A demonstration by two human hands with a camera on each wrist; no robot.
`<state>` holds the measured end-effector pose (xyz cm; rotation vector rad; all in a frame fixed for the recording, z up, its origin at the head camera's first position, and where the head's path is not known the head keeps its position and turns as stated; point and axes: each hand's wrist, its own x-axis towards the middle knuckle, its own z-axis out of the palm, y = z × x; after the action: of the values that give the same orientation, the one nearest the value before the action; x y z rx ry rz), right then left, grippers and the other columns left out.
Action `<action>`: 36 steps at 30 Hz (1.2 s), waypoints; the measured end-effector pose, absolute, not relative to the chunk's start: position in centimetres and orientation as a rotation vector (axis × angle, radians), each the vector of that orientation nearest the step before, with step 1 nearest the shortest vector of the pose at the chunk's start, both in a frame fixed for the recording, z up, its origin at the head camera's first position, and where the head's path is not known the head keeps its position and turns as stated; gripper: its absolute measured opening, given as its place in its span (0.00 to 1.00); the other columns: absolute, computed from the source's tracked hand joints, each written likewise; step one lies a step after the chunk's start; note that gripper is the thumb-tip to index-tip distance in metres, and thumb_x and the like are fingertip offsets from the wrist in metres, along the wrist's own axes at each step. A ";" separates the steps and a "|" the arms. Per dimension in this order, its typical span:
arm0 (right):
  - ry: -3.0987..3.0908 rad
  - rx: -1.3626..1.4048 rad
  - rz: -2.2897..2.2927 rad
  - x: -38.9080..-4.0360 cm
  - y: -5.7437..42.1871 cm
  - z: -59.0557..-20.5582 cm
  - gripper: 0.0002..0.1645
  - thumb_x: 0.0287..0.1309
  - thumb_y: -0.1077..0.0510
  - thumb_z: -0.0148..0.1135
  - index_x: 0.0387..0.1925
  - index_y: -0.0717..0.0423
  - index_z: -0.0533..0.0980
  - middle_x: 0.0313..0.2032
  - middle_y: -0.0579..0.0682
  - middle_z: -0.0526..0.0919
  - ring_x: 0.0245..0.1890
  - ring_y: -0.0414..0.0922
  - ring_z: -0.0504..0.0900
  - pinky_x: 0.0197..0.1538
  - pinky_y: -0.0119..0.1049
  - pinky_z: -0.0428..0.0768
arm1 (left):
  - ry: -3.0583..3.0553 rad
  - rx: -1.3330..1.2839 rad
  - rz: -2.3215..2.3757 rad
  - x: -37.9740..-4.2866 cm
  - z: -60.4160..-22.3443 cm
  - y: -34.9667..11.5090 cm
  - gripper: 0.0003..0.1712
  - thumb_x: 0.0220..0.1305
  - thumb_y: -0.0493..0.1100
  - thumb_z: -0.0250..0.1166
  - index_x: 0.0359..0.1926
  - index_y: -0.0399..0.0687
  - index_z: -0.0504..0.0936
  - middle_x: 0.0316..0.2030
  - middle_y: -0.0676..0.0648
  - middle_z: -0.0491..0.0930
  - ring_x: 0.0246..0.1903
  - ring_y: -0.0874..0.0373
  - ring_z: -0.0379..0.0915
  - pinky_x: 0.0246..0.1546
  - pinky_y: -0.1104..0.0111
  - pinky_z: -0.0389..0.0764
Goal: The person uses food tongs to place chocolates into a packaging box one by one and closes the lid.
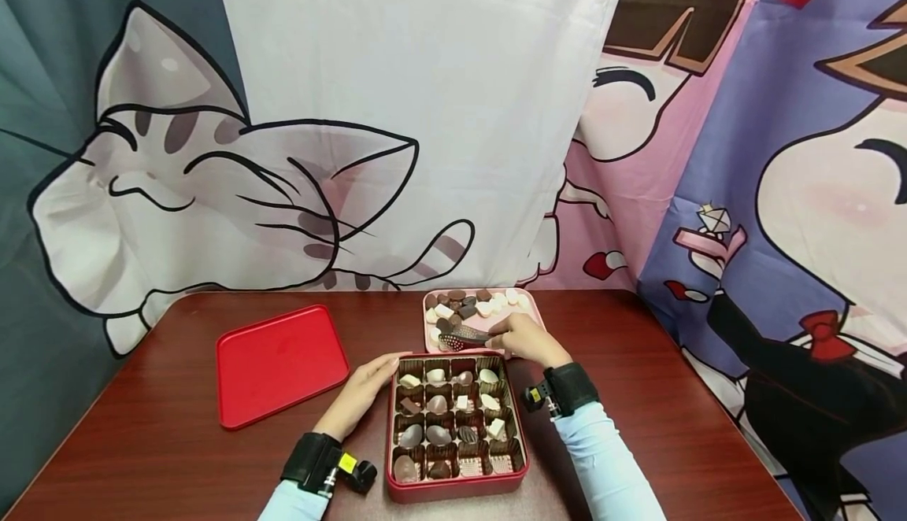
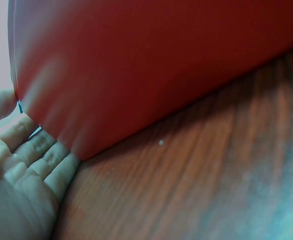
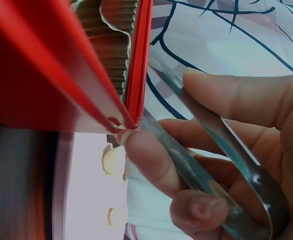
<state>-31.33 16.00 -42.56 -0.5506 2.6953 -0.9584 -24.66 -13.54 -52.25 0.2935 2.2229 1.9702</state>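
Note:
My right hand point(image 1: 527, 338) grips metal tongs point(image 3: 244, 150) between thumb and fingers, just past the far right corner of a red box point(image 1: 460, 493). In the head view the dark, perforated end of the tongs point(image 1: 464, 338) is over a pink tray point(image 1: 540, 315) with several dark and white chocolates. Against the box's left wall, my left hand point(image 1: 364, 395) rests with fairly straight fingers point(image 2: 49, 155). A gold divided insert fills the box, with chocolates in most compartments; the two at the near right show only a ridged floor.
A red lid point(image 1: 283, 363) lies on the brown wooden table point(image 1: 609, 442), left of the box. Behind the table hangs a cloth point(image 1: 425, 96) printed with a cartoon cat and figures. The pink tray stands directly behind the box.

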 end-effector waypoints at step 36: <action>2.785 -0.325 -1.267 -28.5 17.4 -41.4 0.17 0.55 0.59 0.62 0.47 0.59 0.82 0.30 0.59 0.86 0.22 0.54 0.81 0.33 0.32 0.76 | 2.214 0.246 1.984 -24.6 -52.2 -13.3 0.24 0.70 0.58 0.51 0.62 0.56 0.73 0.60 0.47 0.76 0.55 0.75 0.71 0.57 0.78 0.70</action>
<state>-28.47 17.42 -41.45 -0.3247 2.7848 -1.2669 -24.61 -13.28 -52.16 0.2461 2.2143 1.9845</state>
